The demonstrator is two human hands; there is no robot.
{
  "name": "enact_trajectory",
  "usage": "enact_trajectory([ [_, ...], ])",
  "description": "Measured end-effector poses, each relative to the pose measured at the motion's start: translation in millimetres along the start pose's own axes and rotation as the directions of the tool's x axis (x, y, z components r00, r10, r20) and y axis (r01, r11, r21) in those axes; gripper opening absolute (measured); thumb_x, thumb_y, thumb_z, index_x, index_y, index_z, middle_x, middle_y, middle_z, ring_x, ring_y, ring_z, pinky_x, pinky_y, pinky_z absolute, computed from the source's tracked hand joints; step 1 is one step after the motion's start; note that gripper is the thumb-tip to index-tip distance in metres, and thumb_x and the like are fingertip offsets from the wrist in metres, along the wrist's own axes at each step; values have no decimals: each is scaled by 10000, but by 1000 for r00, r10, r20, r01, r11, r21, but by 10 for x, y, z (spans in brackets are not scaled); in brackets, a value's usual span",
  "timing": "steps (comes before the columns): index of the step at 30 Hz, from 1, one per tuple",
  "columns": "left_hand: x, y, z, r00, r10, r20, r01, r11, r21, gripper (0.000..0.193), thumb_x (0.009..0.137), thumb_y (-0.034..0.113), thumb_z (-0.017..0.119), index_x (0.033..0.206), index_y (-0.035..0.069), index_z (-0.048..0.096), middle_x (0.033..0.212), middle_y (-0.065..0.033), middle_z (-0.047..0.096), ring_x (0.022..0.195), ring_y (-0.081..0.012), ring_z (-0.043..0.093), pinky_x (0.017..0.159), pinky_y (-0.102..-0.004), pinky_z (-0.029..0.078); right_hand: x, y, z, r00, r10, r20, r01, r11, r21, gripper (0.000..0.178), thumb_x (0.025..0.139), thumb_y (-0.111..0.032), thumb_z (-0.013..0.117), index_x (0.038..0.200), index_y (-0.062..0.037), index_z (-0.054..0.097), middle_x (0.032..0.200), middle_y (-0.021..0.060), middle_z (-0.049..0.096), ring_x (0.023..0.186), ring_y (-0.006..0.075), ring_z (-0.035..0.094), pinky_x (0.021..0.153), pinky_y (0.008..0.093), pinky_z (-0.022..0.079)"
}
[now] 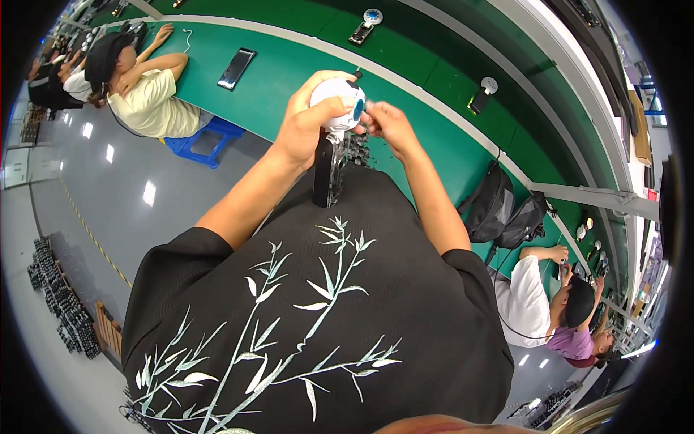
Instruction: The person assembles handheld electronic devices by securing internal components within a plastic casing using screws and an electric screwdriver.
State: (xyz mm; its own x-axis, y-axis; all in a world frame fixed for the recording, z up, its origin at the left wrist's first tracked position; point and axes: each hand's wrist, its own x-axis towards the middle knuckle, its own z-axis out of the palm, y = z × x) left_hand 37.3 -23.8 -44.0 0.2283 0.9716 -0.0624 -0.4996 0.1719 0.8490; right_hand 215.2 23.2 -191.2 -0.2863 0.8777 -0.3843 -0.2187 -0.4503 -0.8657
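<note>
My left hand (309, 116) is wrapped round the white round head of a small handheld device (337, 98), its thumb across the front. A blue round part shows on the head's right side. Below the head hangs the device's black and clear handle, upright in front of my shirt. My right hand (390, 126) is just right of the blue part, its fingers curled together in a pinch. Whatever may be between those fingertips is too small to make out. A heap of small dark parts (358, 150) lies on the green table (289, 87) behind the handle, partly hidden by it.
A black phone (236, 69) lies on the table to the left. Similar white-headed devices (371, 17) rest on the green line beyond the table's pale rail (423, 90). Black bags (495, 206) stand at the right. Co-workers sit on both sides, one on a blue stool (206, 141).
</note>
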Motion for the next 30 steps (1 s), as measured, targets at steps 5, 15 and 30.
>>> enact_trajectory([
  [5,6,-6,-46,997,5,72,-4,1000,-13,391,798,76,530,1181,17,477,935,-179,594,701,-217,620,557,-246,499,283,1224,-700,995,60,-80,-99,743,-662,205,827,-210,641,946,-48,605,707,59,604,596,189,560,591,301,470],
  [15,80,-216,-204,996,42,-79,-36,997,74,353,852,152,533,1175,19,478,922,-158,596,672,-197,609,572,-250,493,365,1771,-760,990,-143,15,59,307,-950,180,795,-170,604,931,-55,576,905,145,634,839,361,588,779,421,470],
  [30,123,-668,-924,971,-239,5,234,945,-227,439,892,371,516,1090,-21,518,836,-181,625,636,-199,606,534,-269,480,293,1640,-674,979,-186,81,155,431,-889,168,765,-103,604,911,-39,552,822,100,632,767,314,592,700,406,470],
])
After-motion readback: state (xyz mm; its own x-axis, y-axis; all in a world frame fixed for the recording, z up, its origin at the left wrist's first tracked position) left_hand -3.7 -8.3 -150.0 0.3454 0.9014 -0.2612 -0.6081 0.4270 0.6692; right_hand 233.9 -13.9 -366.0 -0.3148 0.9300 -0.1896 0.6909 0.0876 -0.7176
